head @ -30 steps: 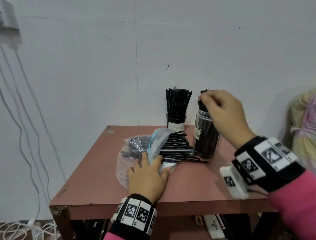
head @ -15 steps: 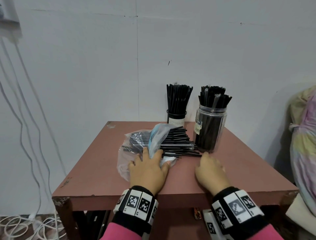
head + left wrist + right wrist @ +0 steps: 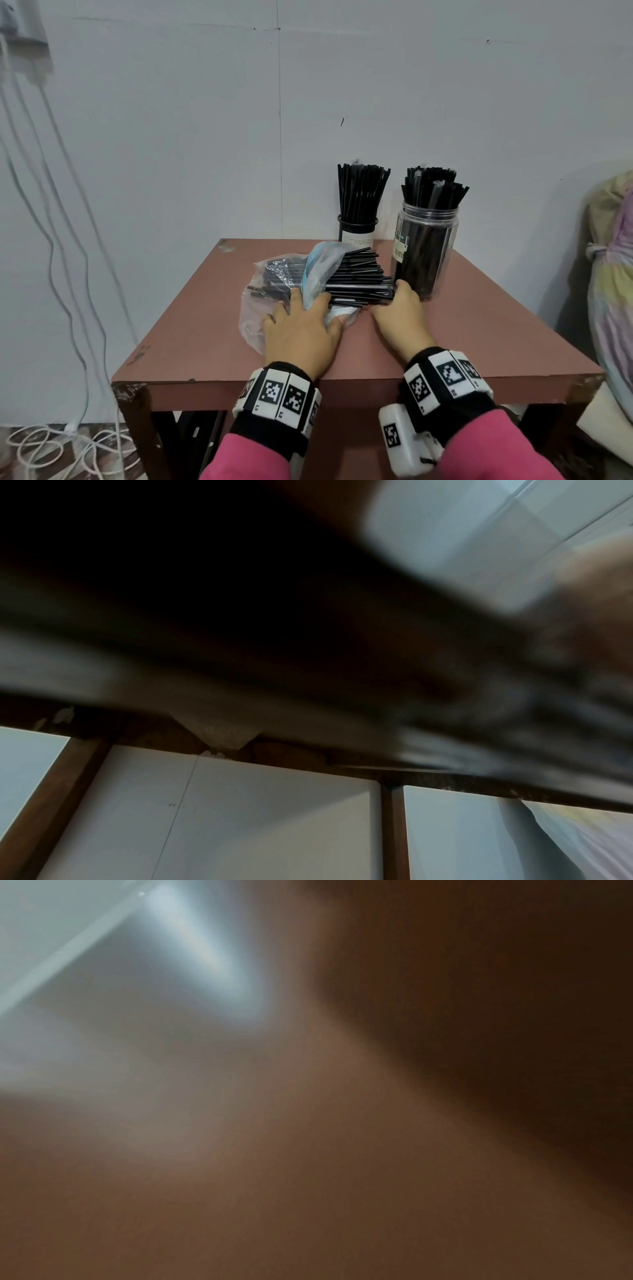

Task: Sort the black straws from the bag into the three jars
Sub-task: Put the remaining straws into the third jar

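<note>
A clear plastic bag (image 3: pixel 274 284) lies on the reddish table (image 3: pixel 479 329), with a pile of black straws (image 3: pixel 356 281) sticking out of its right side. My left hand (image 3: pixel 301 325) presses flat on the bag, fingers spread. My right hand (image 3: pixel 399 308) is at the right ends of the straws; its fingers are hidden under the hand. A clear jar (image 3: pixel 424 253) packed with straws stands just behind the right hand. A smaller dark jar (image 3: pixel 358 229) of straws stands at the back by the wall. Both wrist views are blurred and dark.
The table stands against a white wall (image 3: pixel 205 137). A pastel cloth bundle (image 3: pixel 613 291) hangs at the right edge. White cables (image 3: pixel 51 240) run down the left wall to the floor. The table's front edge (image 3: pixel 359 387) is under my wrists.
My right hand left the top of the clear jar, came down to the table front, then slid forward to the straw ends. The left hand stayed on the bag.
</note>
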Motion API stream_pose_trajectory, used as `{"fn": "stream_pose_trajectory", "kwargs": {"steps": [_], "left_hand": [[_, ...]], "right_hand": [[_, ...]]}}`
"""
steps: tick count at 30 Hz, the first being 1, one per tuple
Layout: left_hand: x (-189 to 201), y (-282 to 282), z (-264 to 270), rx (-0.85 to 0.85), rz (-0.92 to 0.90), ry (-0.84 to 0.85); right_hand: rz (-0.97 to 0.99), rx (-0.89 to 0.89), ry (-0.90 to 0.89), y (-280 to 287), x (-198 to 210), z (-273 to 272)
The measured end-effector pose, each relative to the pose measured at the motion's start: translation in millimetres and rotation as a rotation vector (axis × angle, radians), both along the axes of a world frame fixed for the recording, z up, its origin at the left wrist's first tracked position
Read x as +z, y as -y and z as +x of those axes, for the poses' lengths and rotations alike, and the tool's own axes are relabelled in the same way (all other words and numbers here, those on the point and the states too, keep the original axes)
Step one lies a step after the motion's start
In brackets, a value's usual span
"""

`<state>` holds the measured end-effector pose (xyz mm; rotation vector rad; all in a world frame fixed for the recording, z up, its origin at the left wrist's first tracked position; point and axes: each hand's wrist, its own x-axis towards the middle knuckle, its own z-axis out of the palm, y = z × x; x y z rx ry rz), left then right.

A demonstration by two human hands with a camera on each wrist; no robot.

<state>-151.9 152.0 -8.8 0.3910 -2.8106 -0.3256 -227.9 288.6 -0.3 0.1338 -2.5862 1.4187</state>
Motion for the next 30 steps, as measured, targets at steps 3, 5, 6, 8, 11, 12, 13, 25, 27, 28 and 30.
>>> {"fn": "stream_pose_trajectory", "kwargs": {"steps": [3,5,6,8,11,12,13,25,27,28,30], "left_hand": [[0,0,1,-0.005,-0.004,0.009],[1,0,1,-0.011,-0.003,0.021],[0,0,1,-0.014,-0.002,0.024],[0,0,1,-0.017,-0.002,0.019],[0,0,0,-0.015,-0.002,0.012],[-1,0,-1,-0.015,-0.002,0.012],[-1,0,-1,-0.015,-0.002,0.010],[-2,0,-1,-0.019,0.002,0.001],[-2,0,0,-0.022,0.007,-0.001],[-2,-1,0,-0.022,0.011,-0.002],[-1,-1,0,-0.023,0.024,-0.006]], "right_hand": [[-0.070,0.118,-0.043,4,-7,1],[-0.061,0.182,-0.066,5,-13,2],[-0.074,0.185,-0.071,4,-14,2],[-0.139,0.155,-0.079,2,-15,1],[-0.188,0.170,-0.081,1,-14,2],[-0.166,0.187,-0.080,1,-14,2],[-0.131,0.203,-0.089,3,-15,2],[0.197,0.238,-0.150,5,-15,0],[0.190,0.261,-0.146,4,-15,1],[0.181,0.266,-0.147,4,-15,2],[0.124,0.283,-0.155,4,-14,4]]}}
